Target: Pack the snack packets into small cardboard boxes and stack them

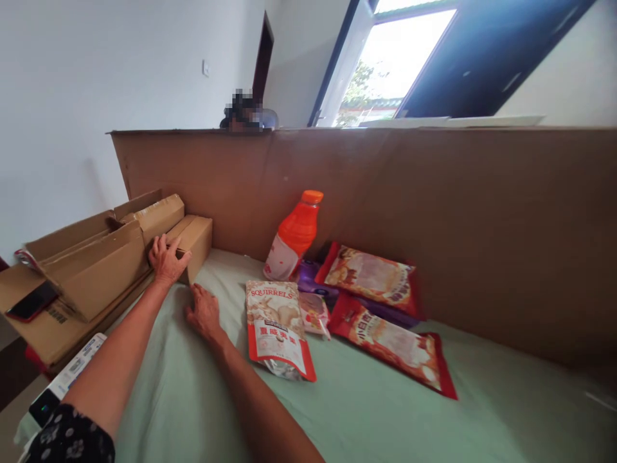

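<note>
My left hand rests with spread fingers against the near end of a small closed cardboard box. Just below that box, my right hand is low over the green cloth, fingers loosely bent and apart, nothing visible in it. To its right lies a Squirrels snack pouch, white and red. Behind the pouch an orange-capped bottle of orange drink leans against the cardboard wall. Two red snack bags lie farther right, partly over a purple package. A small pink packet sits beside the pouch.
A tall cardboard panel stands along the back of the green cloth. Open cardboard boxes stand at the left, with a dark phone on a flap. A white box lies below. A person's head shows beyond the panel.
</note>
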A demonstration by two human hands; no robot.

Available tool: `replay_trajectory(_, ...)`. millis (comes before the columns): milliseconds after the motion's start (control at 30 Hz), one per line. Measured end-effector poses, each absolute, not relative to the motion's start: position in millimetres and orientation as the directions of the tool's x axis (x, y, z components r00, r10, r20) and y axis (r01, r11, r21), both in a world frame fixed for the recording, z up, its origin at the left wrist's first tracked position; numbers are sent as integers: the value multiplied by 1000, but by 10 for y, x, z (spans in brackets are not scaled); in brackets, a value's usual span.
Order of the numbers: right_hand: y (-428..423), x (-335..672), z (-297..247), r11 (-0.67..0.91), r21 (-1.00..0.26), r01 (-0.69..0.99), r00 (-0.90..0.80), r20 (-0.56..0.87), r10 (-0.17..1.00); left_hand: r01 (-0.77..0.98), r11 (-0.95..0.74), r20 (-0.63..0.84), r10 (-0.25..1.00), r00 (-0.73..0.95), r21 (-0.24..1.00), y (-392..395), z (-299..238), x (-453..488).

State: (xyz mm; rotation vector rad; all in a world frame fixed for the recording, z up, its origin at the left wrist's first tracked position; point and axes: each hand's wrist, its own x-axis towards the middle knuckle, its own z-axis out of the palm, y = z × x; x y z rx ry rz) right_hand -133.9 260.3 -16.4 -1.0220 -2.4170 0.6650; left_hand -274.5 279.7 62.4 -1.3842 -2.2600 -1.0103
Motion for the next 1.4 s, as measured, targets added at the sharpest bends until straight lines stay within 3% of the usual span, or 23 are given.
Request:
replay_trajectory(167, 2277, -1164, -131, 697, -522, 491, -709, 226, 668, 864, 288, 597, 632, -495, 412, 2446, 552, -2499)
replay_trajectory(500, 1137, -125, -258, 797, -490, 354, -848, 191, 494, 841, 286, 477, 719, -505, 459, 1651, -392, -1840)
replay_trajectory(633, 847, 399, -283, 817, -515, 257, -886, 212, 413, 896, 229, 450, 801, -396, 380, 1493, -431, -1665)
replay_trajectory(800, 746, 862, -293, 817, -562, 130, -906, 268, 329, 958, 42, 418, 894, -162, 283, 1228, -488, -1192)
replay_trajectory(867, 779, 1032, -309, 759, -641, 115, -874, 298, 384, 962, -49, 414, 908, -70, 270, 1161, -531, -994)
replay_trajectory(1033, 922, 1618, -348, 536, -819, 204, -654, 293, 697, 924, -298, 430, 886, 174, 239, 1141, -647, -503)
replay_trajectory(1267, 1048, 2490, -322, 395, -856, 335, -364, 269, 892, 872, -446, 412, 847, 337, 203, 1368, -635, 227)
replay_trajectory(1400, 1080, 2644, -358, 384, -832, 401, -233, 313, 921, 851, -491, 430, 820, 378, 189, 1459, -620, 375)
